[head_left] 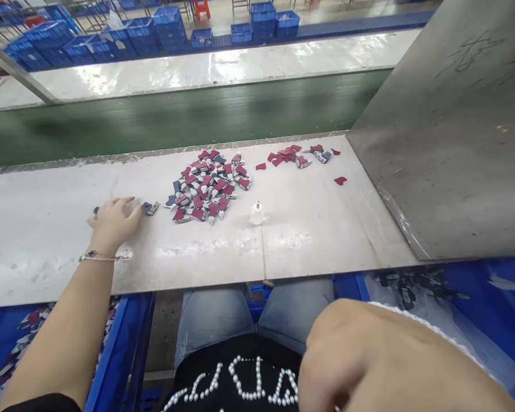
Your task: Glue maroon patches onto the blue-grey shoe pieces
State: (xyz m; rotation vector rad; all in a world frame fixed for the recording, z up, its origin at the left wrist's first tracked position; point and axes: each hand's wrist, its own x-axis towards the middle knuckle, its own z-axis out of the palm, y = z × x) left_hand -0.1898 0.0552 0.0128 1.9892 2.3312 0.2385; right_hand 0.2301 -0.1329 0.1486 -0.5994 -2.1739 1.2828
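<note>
My left hand (pixel 115 225) lies palm down on the white tabletop, fingers stretched out and apart. A small dark blue piece (pixel 95 210) shows at the outer side of its fingers; what lies under the palm is hidden. Just right of the thumb is a grey and dark blue plastic part (pixel 149 208). Beyond that spreads a heap of small parts (pixel 206 186) in maroon, grey and dark blue. Close to the camera, my right hand (pixel 347 357) is curled near my body, above the table's front edge. Its fingertips are mostly hidden, so what they hold cannot be made out.
A small white knob with a metal pin (pixel 256 213) stands mid-table. Loose maroon pieces (pixel 285 154) lie behind it. A metal panel (pixel 455 131) rises at right. Blue bins with parts flank my knees (pixel 214 320). Past the table run a green belt (pixel 189 114) and blue crates (pixel 167 26).
</note>
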